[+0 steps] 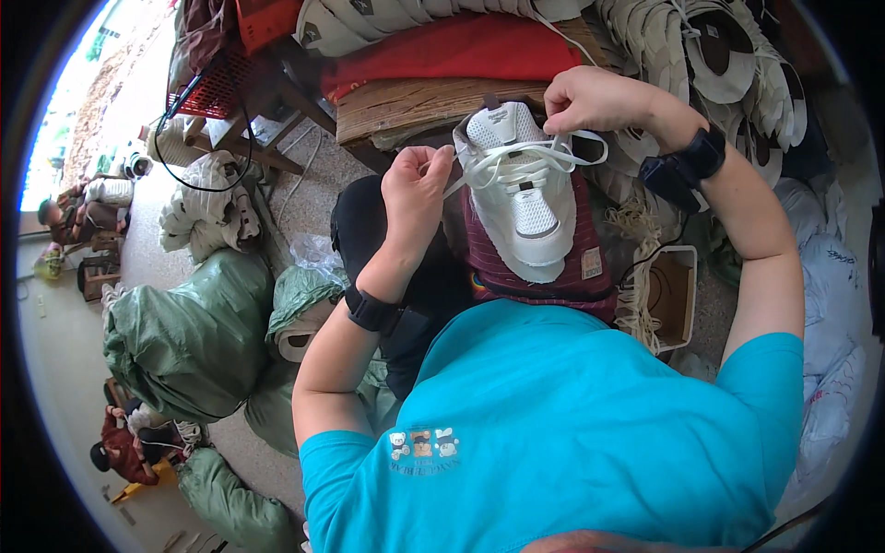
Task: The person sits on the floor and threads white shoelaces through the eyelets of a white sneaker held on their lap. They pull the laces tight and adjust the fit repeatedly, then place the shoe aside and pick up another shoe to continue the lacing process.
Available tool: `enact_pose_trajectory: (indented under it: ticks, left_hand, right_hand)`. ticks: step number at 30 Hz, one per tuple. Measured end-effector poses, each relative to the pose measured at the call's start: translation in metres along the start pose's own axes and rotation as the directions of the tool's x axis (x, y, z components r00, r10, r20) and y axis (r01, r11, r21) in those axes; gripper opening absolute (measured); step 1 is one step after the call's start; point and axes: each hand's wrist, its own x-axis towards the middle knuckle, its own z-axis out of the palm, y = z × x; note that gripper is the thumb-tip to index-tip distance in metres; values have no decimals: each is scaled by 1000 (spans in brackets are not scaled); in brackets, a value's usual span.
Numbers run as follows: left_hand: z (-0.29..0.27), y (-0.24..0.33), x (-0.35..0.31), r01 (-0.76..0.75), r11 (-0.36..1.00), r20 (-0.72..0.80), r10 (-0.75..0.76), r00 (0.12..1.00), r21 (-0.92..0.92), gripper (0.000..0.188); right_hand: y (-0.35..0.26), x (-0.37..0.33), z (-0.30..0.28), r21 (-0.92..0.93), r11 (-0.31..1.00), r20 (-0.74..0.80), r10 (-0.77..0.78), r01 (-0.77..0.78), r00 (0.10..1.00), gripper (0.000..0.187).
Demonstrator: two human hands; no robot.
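Note:
A white sneaker upper [525, 235] lies toe toward me on a maroon cloth [588, 235] over my lap. Its white shoelace [516, 164] crosses the throat in several rows, below the mesh tongue [490, 127]. To the left of the upper, my left hand [413, 194] is closed in a pinch on one lace end. My right hand [597, 100] is raised at the upper's right side, thumb and finger pinching the lace, which hangs in a loop [595, 147] beneath it. The fingertips partly hide both grips.
A wooden bench [415, 106] with red cloth [461, 55] stands ahead. Stacked white uppers [724, 55] hang at the upper right. Pale laces [636, 286] dangle beside an open box [678, 295]. Green sacks [198, 332] fill the left floor. Another person [124, 447] sits at the far left.

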Motion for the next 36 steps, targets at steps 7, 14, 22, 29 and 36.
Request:
enact_pose_trajectory:
  ticks: [7, 14, 22, 29, 36]
  left_hand:
    - [-3, -4, -1, -17, 1000, -25, 17, 1000, -16, 20]
    - [5, 14, -9, 66, 973, 40, -59, 997, -223, 19]
    - [9, 14, -12, 46, 946, 101, -14, 995, -320, 16]
    - [7, 11, -4, 49, 940, 184, 15, 983, -339, 16]
    - [6, 15, 3, -49, 986, 94, 64, 993, -162, 16]
  right_hand:
    - [-17, 9, 12, 288, 948, -307, -46, 138, 951, 16]
    - [-38, 21, 53, -162, 913, -423, -408, 376, 809, 12]
    - [-43, 34, 69, -194, 910, -413, -415, 367, 811, 13]
    - [-37, 35, 74, -218, 891, -446, -454, 398, 771, 15]
    - [-38, 37, 74, -145, 910, -430, -411, 388, 804, 13]
